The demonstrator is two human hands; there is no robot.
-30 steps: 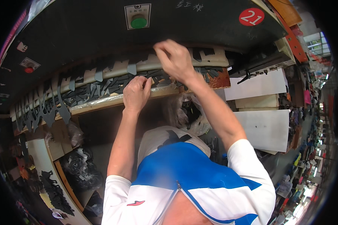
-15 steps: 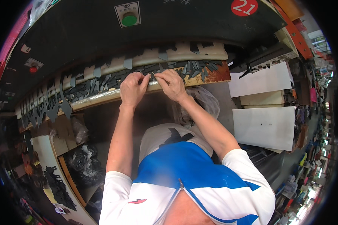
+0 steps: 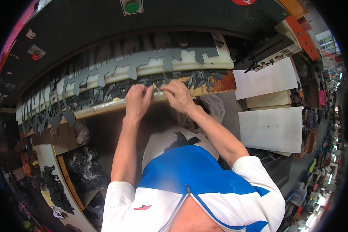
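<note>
My left hand (image 3: 138,99) and my right hand (image 3: 178,96) are side by side at the front edge of a bench, a small gap between them. On both, thumb and forefinger are pinched together. Whatever they hold is too small to make out. Loose dark grey offcuts (image 3: 199,79) lie in a strip along the bench around my fingertips. Just behind, a dark grey cut-out sheet (image 3: 116,63) rests on a thick white board (image 3: 220,63), some of its prongs hanging over the board's front edge. More dark pieces (image 3: 178,141) lie on my lap.
Above the board spans a dark machine front (image 3: 189,17) with a green button (image 3: 132,7) and a red button (image 3: 35,57). White sheets (image 3: 272,129) are stacked at the right. Clear plastic bags (image 3: 212,106) sit below the bench; a black bundle (image 3: 85,168) is at lower left.
The gap under the dark machine front has widened, and more of the cut-out sheet and white board shows. My hands stay pinched at nearly the same place on the bench.
</note>
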